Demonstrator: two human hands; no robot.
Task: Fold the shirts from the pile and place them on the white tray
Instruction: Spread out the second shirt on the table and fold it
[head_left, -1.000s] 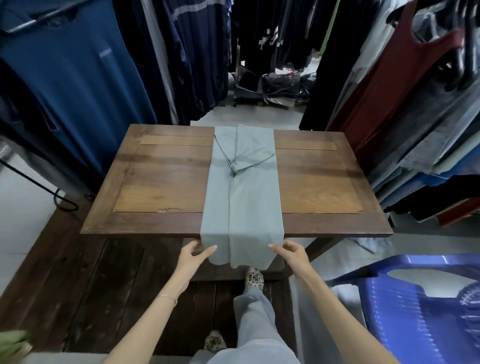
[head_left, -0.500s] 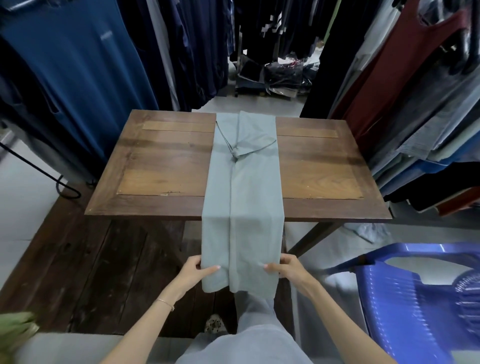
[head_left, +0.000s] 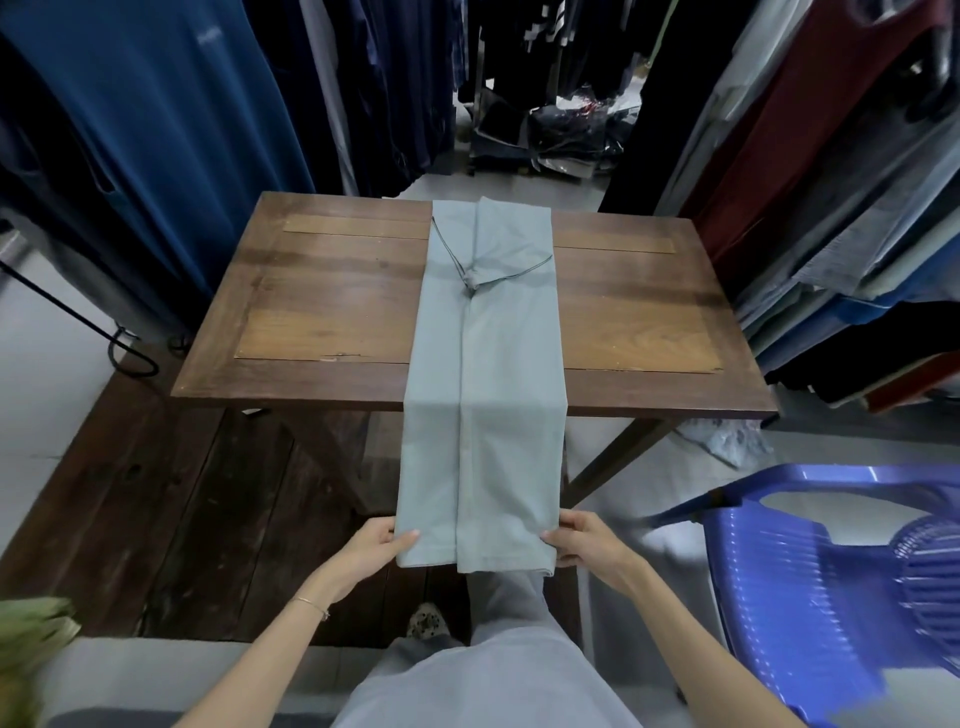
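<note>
Pale green shirt (head_left: 483, 364), folded into 1 long strip, lies collar-far on the wooden table (head_left: 322, 312), with its hem hanging off the near edge. Left hand (head_left: 371, 551) and right hand (head_left: 587, 540) each pinch 1 hem corner. Best to lift both corners level with even tension and carry the hem up to the collar — white tray not in view.

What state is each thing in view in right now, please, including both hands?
Shirt: folded lengthwise into a narrow strip, collar end flat on the table, lower half held out past its near edge.
Left hand: pinches the hem's left corner.
Right hand: pinches the hem's right corner.
Table: bears the shirt's upper half.
Blue chair: upright, at the right.
White tray: not in view.
</note>
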